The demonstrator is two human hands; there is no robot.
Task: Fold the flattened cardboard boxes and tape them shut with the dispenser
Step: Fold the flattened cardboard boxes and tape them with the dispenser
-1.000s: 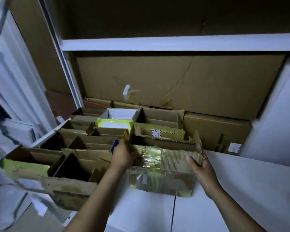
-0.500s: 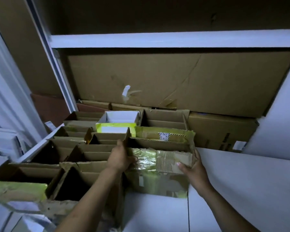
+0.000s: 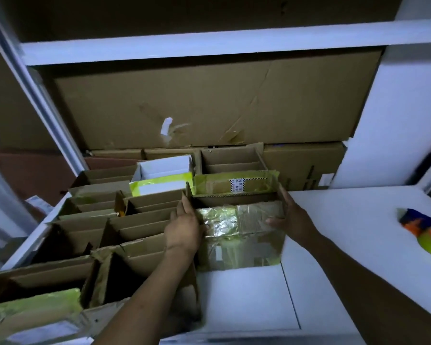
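Standing at the back of the white tabletop [image 3: 358, 215]: one cardboard box [image 3: 241, 245], worn, its front wrapped in glossy yellow-green tape, top open, rear flap standing up. Its left side is butting against a block of open boxes [image 3: 135, 225].

Left hand [image 3: 184, 226]: gripping the box's left front corner, with fingers lying along the left wall and thumb reaching over the front face.

Right hand [image 3: 292, 216]: gripping the right front corner likewise, with fingers running along the right wall and thumb pressing on the front face. The box is being clasped between the two hands.

Tape dispenser [image 3: 424, 231]: lying on the tabletop to the right, well apart from the box and both hands; orange and blue, carrying a yellow-green roll.

Open boxes: filling the left area in rows, several showing the same tape. A white box [image 3: 164, 168] is sitting in the back row.

Cardboard sheet [image 3: 209, 103]: leaning upright behind everything, creased, under a white shelf [image 3: 209, 43].
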